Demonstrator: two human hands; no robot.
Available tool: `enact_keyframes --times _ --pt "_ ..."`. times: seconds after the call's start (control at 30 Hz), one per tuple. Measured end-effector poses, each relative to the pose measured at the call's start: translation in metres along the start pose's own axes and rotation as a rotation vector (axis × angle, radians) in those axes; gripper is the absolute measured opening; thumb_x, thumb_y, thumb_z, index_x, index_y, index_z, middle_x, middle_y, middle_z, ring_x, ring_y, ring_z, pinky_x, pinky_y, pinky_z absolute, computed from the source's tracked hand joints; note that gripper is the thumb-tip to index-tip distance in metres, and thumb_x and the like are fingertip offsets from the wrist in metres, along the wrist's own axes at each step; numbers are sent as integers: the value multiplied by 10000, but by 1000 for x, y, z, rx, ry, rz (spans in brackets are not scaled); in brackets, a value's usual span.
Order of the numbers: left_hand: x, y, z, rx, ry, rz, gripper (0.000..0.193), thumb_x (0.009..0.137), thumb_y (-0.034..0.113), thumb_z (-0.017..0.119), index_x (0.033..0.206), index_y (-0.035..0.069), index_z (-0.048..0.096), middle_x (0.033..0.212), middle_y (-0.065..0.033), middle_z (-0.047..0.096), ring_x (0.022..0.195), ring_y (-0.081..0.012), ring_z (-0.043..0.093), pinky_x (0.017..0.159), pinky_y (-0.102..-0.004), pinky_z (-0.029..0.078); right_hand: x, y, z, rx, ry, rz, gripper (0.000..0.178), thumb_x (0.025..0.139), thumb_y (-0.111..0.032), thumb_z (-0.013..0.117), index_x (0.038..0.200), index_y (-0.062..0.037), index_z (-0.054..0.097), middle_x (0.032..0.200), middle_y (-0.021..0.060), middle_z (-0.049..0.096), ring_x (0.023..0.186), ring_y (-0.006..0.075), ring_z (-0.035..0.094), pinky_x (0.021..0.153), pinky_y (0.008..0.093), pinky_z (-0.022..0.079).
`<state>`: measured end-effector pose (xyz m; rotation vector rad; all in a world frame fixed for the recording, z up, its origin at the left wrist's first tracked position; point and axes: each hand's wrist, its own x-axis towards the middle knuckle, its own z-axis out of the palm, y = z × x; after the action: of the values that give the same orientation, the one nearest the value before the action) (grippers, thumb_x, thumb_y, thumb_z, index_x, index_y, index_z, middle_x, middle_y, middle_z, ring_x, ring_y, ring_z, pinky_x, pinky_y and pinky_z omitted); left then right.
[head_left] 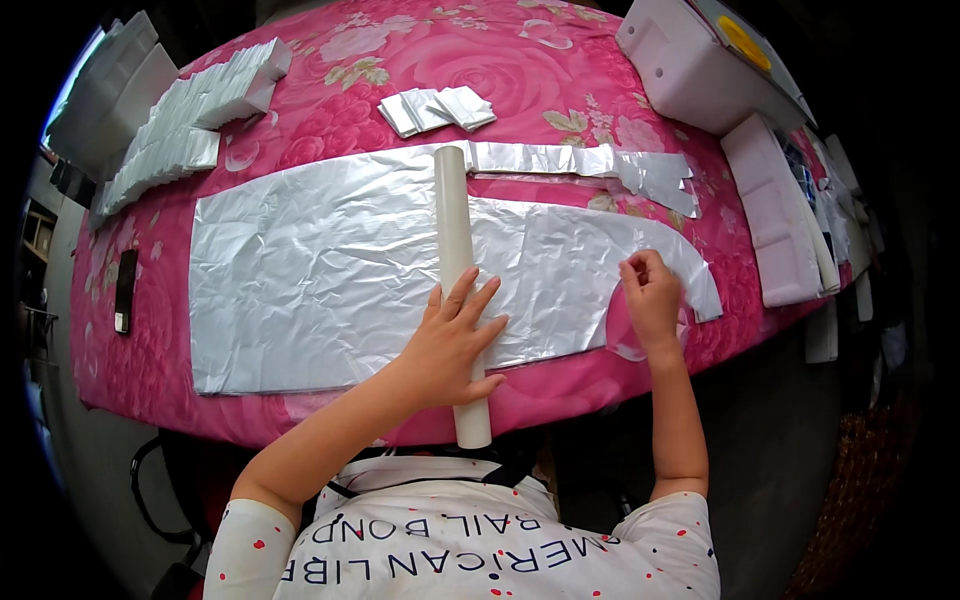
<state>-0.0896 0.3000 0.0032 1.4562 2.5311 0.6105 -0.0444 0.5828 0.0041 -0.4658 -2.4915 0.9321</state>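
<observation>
A wide stack of thin silvery plastic sheets (300, 270) lies crumpled across the table. On top of it a pale, long tube (454, 210) rests lengthwise toward me, its near end reaching past the table's front edge. My left hand (455, 340) lies over this tube with the fingers spread. Over the right end of the sheets, my right hand (652, 295) is closed with thumb and fingertips pressed together; what they hold, if anything, cannot be made out. Just beyond the sheets runs a narrow strip of folded silvery film (545, 158).
Small folded silvery packets (437, 108) lie at the far middle, and long rows of them (190, 120) at the far left. White foam boxes (690, 60) stand at the right, a translucent bin (110, 100) at the left. A dark phone (125, 290) lies near the left edge.
</observation>
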Motion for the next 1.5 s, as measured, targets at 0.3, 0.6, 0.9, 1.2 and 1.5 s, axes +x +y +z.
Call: enact_keyframes --times 0.3,0.6,0.9,1.2,1.5 --pt "-6 -3 8 -10 71 -13 662 734 448 618 1254 64 480 1444 -164 239 1367 -386 84 1053 -584 140 -8 15 45 -340 -163 -391 470 834 -233 584 1224 10 483 1289 196 462 1211 332 419 1012 405 323" --pt "-10 -5 11 -42 103 -28 608 724 411 627 1222 82 513 1440 -154 248 1367 -386 84 1054 -574 168 31 116 -30 -692 126 -22 382 860 -239 529 1146 14 533 1199 197 528 1128 356 478 958 399 369" --pt "-7 0 11 -47 100 -25 588 729 401 620 1210 76 523 1439 -158 247 1367 -391 73 1040 -596 173 26 84 -40 -469 298 -148 159 765 -109 646 784 -19 516 853 110 587 834 296 570 758 377 443" --pt "-10 18 -7 -1097 258 -351 447 831 259 621 1181 2 511 1179 -143 530 1118 -233 485 936 -370 384 -68 -108 22 436 -569 -206 272 758 -83 664 985 -14 532 1027 115 569 895 209 565 751 274 449" --pt "-142 -137 -98 -1117 62 -1005 225 819 99 549 978 -56 584 865 -98 626 745 -162 608 679 -283 507 -113 -126 29 46 -309 -398 448 747 -293 704 1045 -14 519 1066 146 526 927 298 541 755 374 457"
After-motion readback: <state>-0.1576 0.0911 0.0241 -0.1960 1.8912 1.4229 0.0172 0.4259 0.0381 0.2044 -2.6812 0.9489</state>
